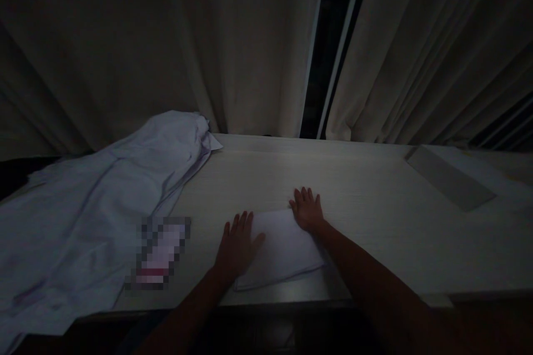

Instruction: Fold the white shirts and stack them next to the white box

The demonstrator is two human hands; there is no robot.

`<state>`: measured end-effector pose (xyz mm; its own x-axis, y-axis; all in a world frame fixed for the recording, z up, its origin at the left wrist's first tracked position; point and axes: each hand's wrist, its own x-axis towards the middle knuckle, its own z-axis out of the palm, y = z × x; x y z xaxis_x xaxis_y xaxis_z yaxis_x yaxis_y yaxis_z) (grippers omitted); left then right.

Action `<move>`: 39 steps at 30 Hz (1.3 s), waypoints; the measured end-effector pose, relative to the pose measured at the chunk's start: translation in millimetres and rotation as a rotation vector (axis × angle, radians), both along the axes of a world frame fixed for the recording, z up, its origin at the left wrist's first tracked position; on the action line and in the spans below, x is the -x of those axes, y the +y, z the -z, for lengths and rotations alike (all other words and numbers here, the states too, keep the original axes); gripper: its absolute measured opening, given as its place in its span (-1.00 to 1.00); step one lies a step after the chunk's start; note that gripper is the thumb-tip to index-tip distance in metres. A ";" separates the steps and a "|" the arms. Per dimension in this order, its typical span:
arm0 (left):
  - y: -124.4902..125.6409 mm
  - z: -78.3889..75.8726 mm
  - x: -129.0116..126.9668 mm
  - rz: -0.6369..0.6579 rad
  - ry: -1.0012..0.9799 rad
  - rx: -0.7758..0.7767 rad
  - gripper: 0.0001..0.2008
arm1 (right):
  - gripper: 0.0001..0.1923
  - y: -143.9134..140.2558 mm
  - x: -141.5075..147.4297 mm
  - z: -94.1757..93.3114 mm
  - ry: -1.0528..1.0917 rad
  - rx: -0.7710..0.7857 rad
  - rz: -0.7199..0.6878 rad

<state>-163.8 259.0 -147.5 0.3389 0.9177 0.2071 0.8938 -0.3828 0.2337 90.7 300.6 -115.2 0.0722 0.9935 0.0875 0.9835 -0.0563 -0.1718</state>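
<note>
A flat, pale folded cloth point(280, 252) lies near the front edge of the table, its layers showing along the near side. My left hand point(238, 244) rests on its left edge with fingers stretched out and the thumb over the cloth. At the far right corner, my right hand point(307, 208) lies palm down, fingers spread. Neither hand grips anything. The room is dim, so the cloth's exact kind cannot be made out.
A large heap of white cloth point(104, 188) covers the table's left side and hangs over its front. Beside it lies a blurred-out pinkish rectangle point(162, 255). A grey, flat-sided object point(449, 177) sits at the right of the pale table point(366, 222). Curtains point(250, 55) hang behind.
</note>
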 end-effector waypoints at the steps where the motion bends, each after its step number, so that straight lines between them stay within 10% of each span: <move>1: -0.6 -0.6 -0.7 0.003 0.003 -0.002 -0.29 | -0.30 -3.9 2.8 -5.2 -0.011 -0.025 -0.016; 11: 3.4 0.2 -0.3 0.021 0.018 -0.006 -0.28 | -0.25 -97.2 16.1 0.1 -0.003 -0.016 -0.241; 26: -11.6 -19.2 -15.4 -0.091 0.113 -0.108 -0.21 | -0.24 -104.2 17.8 8.6 -0.017 -0.060 -0.178; 29: -31.6 -24.3 -18.0 0.076 0.131 -0.116 -0.28 | -0.22 -107.8 16.1 10.0 -0.022 -0.047 -0.170; 39: -45.0 5.2 -10.1 0.199 0.070 -0.129 -0.23 | -0.21 -122.8 7.7 12.3 -0.027 -0.045 -0.162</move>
<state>-153.7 214.0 -152.8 0.5277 0.7991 0.2879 0.8103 -0.5753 0.1116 83.1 177.9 -127.5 -0.0913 0.9870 0.1320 0.9834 0.1102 -0.1439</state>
